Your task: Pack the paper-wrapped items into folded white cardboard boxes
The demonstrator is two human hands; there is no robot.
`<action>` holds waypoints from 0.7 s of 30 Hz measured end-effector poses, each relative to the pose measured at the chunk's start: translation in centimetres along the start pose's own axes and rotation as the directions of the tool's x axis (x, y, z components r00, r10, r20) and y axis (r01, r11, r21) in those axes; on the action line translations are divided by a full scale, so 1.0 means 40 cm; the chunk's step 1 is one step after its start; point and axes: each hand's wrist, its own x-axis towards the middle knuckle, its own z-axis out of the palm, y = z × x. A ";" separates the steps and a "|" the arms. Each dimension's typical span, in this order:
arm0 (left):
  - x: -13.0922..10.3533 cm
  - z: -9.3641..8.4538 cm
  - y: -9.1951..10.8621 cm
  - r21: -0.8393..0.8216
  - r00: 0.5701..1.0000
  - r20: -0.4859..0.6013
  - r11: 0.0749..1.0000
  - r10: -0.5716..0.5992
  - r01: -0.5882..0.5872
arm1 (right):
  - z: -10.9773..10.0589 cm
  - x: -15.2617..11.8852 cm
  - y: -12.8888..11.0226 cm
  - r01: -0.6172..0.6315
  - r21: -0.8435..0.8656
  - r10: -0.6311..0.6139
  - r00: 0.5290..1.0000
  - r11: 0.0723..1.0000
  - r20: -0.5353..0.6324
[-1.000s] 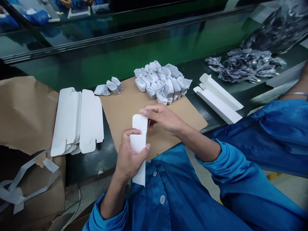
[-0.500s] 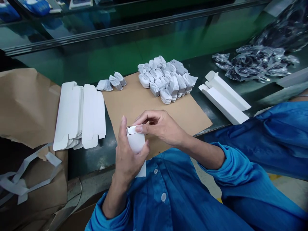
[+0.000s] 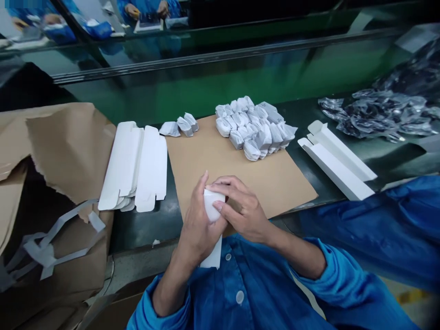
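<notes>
A narrow white carton (image 3: 210, 206) stands tilted in front of my chest, over the table's near edge. My left hand (image 3: 196, 231) is wrapped round its middle, with the thumb across the side facing me. At the carton's upper end, the fingers and thumb of my right hand (image 3: 245, 213) grip the top, which looks closed. Beyond both hands lies a brown cardboard sheet (image 3: 206, 160), and a cluster of small white wrapped packets (image 3: 256, 126) sits on its far part. What the carton holds is hidden.
Flat white cartons (image 3: 132, 165) are stacked at left, beside a torn brown box (image 3: 68, 156). More wrapped packets (image 3: 185, 124) lie behind them. At right are an opened white carton (image 3: 338, 160), crumpled clear plastic bags (image 3: 378, 114) and a person's blue sleeve (image 3: 385, 224). Other people's hands (image 3: 147, 10) work at the back.
My view has shifted, so the scene sits lower and further right. The carton's top flap, partly raised before, now looks pressed down under my right fingers.
</notes>
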 end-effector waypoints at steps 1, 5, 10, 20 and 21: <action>0.001 0.004 -0.001 -0.040 0.999 0.003 0.999 -0.034 0.034 | 0.000 -0.002 0.002 0.010 -0.024 -0.010 1.000 1.000 0.005; 0.017 0.018 -0.022 -0.240 0.961 -0.081 0.941 -0.265 0.239 | -0.020 0.078 0.006 0.043 -0.113 -0.015 0.973 0.993 0.230; 0.059 0.018 -0.080 -0.428 0.864 -0.086 0.801 -0.496 0.418 | 0.045 0.400 0.047 0.146 -0.600 0.050 0.953 0.787 0.297; 0.125 -0.019 -0.135 -0.020 0.898 -0.116 0.905 -0.424 0.425 | 0.247 0.654 0.092 0.343 -0.778 0.135 0.870 0.527 0.474; 0.126 -0.016 -0.137 0.020 0.899 -0.135 0.906 -0.417 0.424 | 0.212 0.631 0.070 0.338 -0.769 0.089 0.887 0.543 0.453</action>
